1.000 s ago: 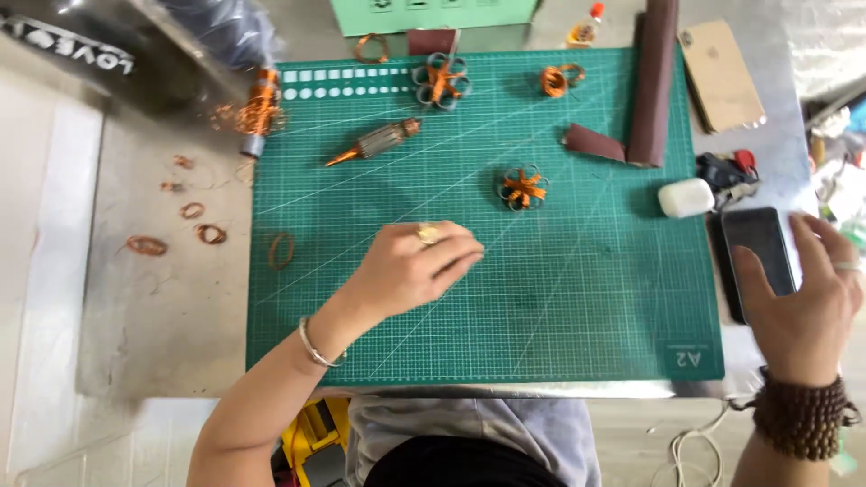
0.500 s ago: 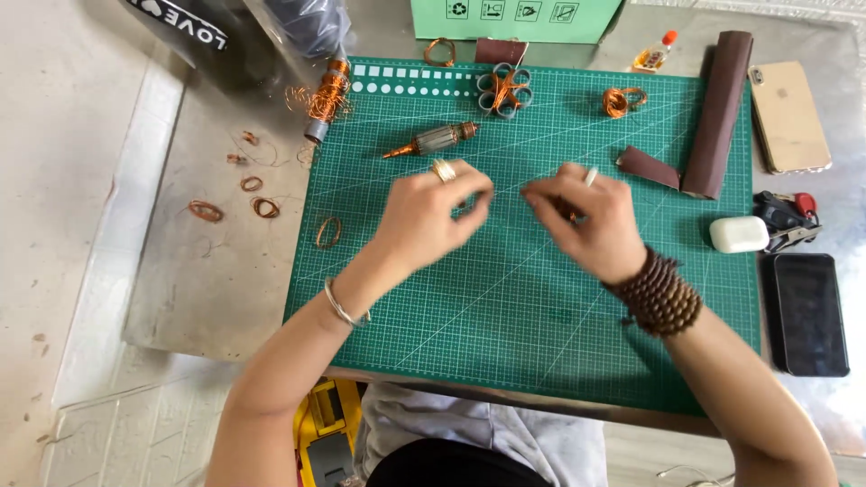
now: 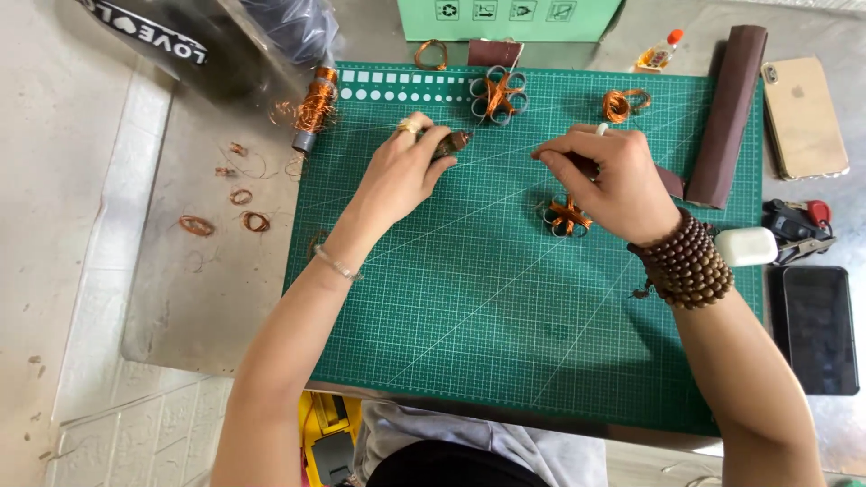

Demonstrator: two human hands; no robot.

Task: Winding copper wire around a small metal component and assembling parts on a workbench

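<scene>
Two hands at work over a green cutting mat (image 3: 505, 307) on the table.

- Left hand (image 3: 397, 176), upper centre of frame: closed around a small motor armature (image 3: 448, 142), dark core, one end showing past the fingers.
- Right hand (image 3: 613, 176), upper right of centre: fingers pinched together; a fine copper wire seems to run taut between the hands, too thin to confirm.
- Stripped so far, by the look of it: copper wire coils (image 3: 216, 212) lie loose at left, off the mat; another coil (image 3: 621, 104) at upper right.
- Left to do, in my judgement: held armature, a wound rotor (image 3: 313, 106) at upper left, two stators (image 3: 496, 93) with copper.
</scene>
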